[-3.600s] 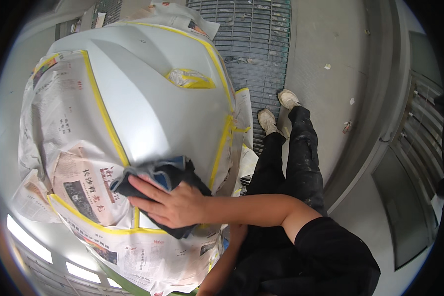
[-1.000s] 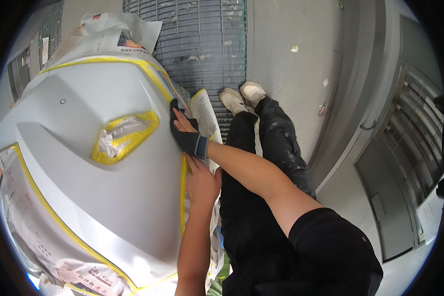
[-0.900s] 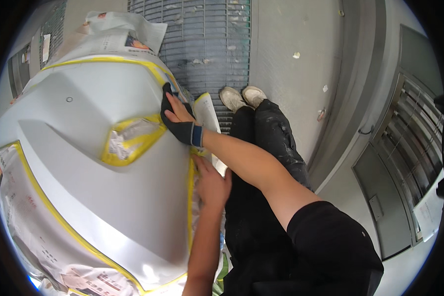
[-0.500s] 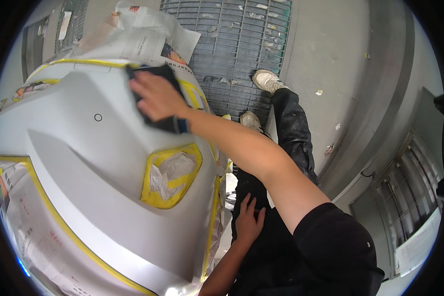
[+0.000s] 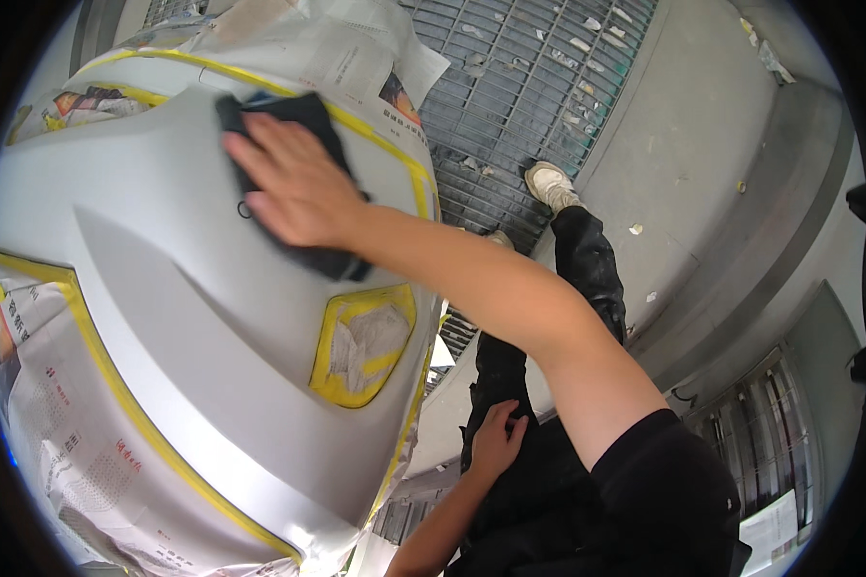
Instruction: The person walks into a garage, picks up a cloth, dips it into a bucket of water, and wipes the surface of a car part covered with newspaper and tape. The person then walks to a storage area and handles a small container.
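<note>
A silver-grey car bumper (image 5: 135,212) fills the left side, edged with yellow masking tape (image 5: 144,409). On its upper right surface, my right hand (image 5: 298,183) presses a dark cloth (image 5: 332,135) flat, fingers over the top of it. The cloth is slightly blurred and partly hidden by the hand; it lies beside a small dark ring mark (image 5: 244,209). Below the cloth is a recess covered with paper and yellow tape (image 5: 368,348). My left hand (image 5: 497,439) rests on my thigh, holding nothing, its fingers loosely bent and the thumb apart.
Masking newspaper (image 5: 77,413) wraps around the bumper's edges. A metal floor grating (image 5: 491,96) with paper scraps lies beyond it. My shoe (image 5: 551,185) stands near the grating's edge. At the right are a wall ledge (image 5: 741,327) and a slatted grille (image 5: 760,433).
The view has shifted, so the bumper sits further right in it. My right hand has slid the cloth over the surface toward the ring mark. My left hand stays on my thigh.
</note>
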